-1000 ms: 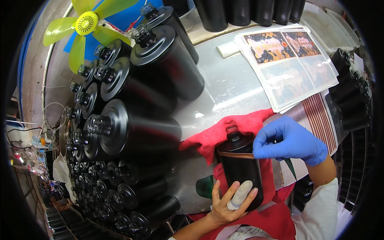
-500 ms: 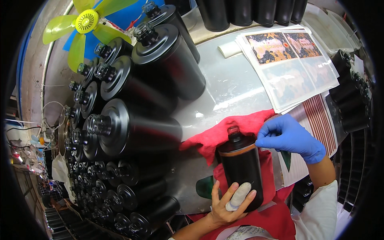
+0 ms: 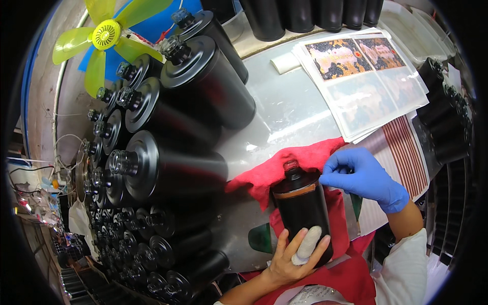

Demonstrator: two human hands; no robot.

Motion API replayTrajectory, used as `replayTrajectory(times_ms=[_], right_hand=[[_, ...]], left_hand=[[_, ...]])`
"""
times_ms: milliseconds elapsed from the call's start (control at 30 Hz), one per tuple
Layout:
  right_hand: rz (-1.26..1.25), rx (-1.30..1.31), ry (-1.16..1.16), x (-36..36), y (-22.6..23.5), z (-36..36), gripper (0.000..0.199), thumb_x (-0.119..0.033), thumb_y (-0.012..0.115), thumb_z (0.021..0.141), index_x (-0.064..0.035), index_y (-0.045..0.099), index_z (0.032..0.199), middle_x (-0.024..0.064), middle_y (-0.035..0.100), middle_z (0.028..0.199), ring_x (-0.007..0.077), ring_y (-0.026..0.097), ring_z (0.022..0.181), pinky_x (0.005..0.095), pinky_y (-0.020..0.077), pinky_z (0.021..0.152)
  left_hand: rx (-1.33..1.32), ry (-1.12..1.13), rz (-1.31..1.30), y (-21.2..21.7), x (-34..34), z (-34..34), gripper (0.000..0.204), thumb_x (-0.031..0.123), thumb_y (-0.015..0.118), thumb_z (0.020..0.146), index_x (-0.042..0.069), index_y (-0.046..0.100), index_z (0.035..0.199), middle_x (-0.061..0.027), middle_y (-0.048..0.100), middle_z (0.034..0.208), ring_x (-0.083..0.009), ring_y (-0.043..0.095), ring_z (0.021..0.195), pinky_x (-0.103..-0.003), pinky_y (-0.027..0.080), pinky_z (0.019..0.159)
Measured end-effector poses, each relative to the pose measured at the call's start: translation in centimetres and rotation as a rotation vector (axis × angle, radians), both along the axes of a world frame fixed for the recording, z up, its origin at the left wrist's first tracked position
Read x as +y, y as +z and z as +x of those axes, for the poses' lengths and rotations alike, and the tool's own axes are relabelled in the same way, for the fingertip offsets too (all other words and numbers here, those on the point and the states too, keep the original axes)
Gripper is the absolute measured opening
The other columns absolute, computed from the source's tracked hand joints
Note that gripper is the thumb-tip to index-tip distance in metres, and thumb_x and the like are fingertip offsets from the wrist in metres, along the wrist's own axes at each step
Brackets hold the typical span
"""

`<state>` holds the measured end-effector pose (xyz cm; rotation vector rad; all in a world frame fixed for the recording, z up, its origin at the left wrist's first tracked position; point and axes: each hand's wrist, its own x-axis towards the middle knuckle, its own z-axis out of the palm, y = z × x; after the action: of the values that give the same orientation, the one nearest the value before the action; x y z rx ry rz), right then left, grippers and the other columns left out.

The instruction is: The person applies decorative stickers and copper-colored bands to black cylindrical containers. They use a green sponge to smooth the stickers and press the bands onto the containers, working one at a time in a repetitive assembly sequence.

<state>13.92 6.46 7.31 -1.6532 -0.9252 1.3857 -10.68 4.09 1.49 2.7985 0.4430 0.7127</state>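
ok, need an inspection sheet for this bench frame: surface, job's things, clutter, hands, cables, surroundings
Surface: grey glossy table, glare streaks, partly covered by red cloth.
Job's things: black bottle lying on the cloth, neck pointing away, tan band below the shoulder.
Clutter: printed sheets, striped sheet, white roll.
Hands: left hand bare, one finger bandaged, gripping the bottle's base; right hand in a blue glove, at the bottle's shoulder.
Cables: thin wires at far left.
Surroundings: stacked black bottles on the left, yellow-green fan, more black bottles at the right edge.
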Motion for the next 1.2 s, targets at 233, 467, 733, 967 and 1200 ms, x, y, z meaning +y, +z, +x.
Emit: replayTrajectory(times_ms=[233,467,733,967,1200], right_hand=[[0.164,-0.025,-0.068,-1.4,-0.7,-2.0,0.012,-0.011,0.072,0.078,-0.0035,0.063,0.082,-0.0068,0.052,0.062,-0.0015,0.042,0.054,0.0165,0.0336,0.048],[0.099,0.101,-0.154,-0.4,-1.0,-2.9,0.014,-0.009,0.071,0.077,-0.0006,0.061,0.081,-0.0058,0.053,0.061,-0.0016,0.042,0.053,0.0156,0.0344,0.048],[0.161,-0.086,-0.143,-0.2,0.3,-4.3,0.017,-0.01,0.075,0.074,-0.0001,0.063,0.081,-0.0018,0.055,0.06,0.0,0.044,0.053,0.0173,0.0369,0.048],[0.269,-0.227,-0.089,-1.0,1.2,-5.0,0.026,-0.015,0.08,0.071,0.0,0.067,0.088,0.0005,0.056,0.06,0.002,0.046,0.053,0.0183,0.0401,0.05],[0.123,-0.126,-0.116,-0.2,1.3,-4.7,0.017,-0.015,0.072,0.077,0.0011,0.066,0.081,0.0002,0.059,0.061,0.001,0.048,0.052,0.0186,0.0397,0.047]], left_hand=[[-0.381,-0.026,-0.485,-0.3,2.0,-1.1,0.061,0.047,0.075,0.07,0.007,0.062,0.114,-0.0204,0.055,0.118,-0.036,0.045,0.118,-0.051,0.035,0.099],[-0.971,0.294,-1.189,1.2,7.0,5.8,0.063,-0.009,0.052,0.081,-0.006,0.025,0.138,-0.0178,0.024,0.145,-0.0248,0.025,0.134,-0.037,0.018,0.111],[-0.907,0.312,-1.24,1.9,7.0,6.3,0.059,-0.004,0.057,0.084,-0.005,0.03,0.137,-0.017,0.014,0.148,-0.0231,0.019,0.136,-0.034,0.017,0.11],[-0.796,0.306,-1.085,0.9,7.2,5.7,0.06,-0.002,0.059,0.084,-0.003,0.031,0.137,-0.0173,0.013,0.148,-0.0231,0.021,0.135,-0.034,0.022,0.109],[-0.815,0.304,-1.196,1.6,7.0,6.0,0.061,-0.007,0.056,0.083,-0.005,0.027,0.137,-0.014,0.028,0.14,-0.0198,0.032,0.128,-0.03,0.036,0.1]])
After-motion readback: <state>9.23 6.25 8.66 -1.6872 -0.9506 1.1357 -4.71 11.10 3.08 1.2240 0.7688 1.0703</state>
